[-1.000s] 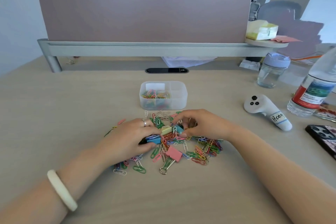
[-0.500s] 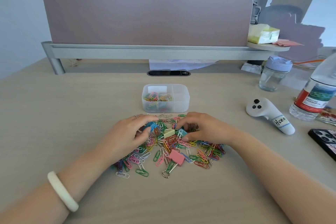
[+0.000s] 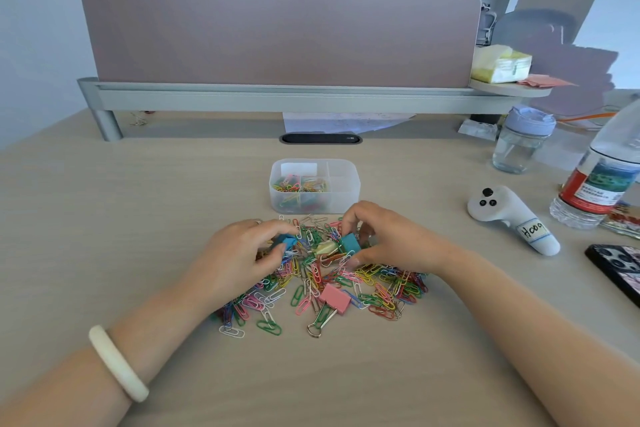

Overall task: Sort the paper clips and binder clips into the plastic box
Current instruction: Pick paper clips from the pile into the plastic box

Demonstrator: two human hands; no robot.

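Pink binder clip (image 3: 335, 298): nearest, lying on loose paper clips (image 3: 381, 291).
Left hand (image 3: 239, 256): knuckles up, pinching a blue binder clip (image 3: 288, 241).
Right hand (image 3: 391, 239): arched, now pinching a teal binder clip (image 3: 350, 243) that lay free before; both seem ready for boxing.
Plastic box (image 3: 346, 198): beyond, left compartment part-filled.

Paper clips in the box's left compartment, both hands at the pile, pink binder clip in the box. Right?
No: the head view shows the pink binder clip on the desk at the pile's near edge, not in the box. The rest holds.
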